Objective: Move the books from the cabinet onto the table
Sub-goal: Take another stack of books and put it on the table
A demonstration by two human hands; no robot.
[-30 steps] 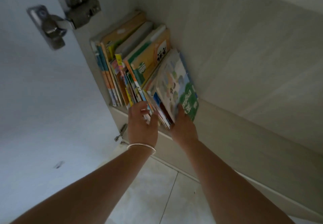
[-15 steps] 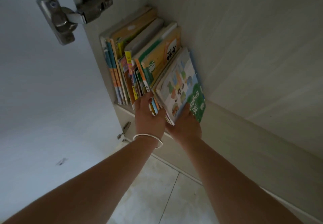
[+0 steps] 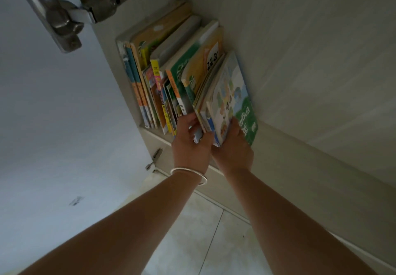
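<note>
A row of thin, colourful books stands upright in the left corner of the cabinet shelf. At the row's right end a small bundle leans out, fronted by a green-and-white English book. My left hand, with a silver bangle on the wrist, clasps the bundle's left side, fingers pushed in between the books. My right hand grips the bundle's lower right, thumb on the English book's cover. The table is not in view.
The white cabinet door stands open at the left, with a metal hinge at the top and a second small hinge lower down. The shelf's bare board stretches to the right. Pale floor tiles lie below.
Both hands have closed in on the rightmost bundle: the left fingers slid deeper between the books and the right thumb moved onto the cover. The camera came nearer.
</note>
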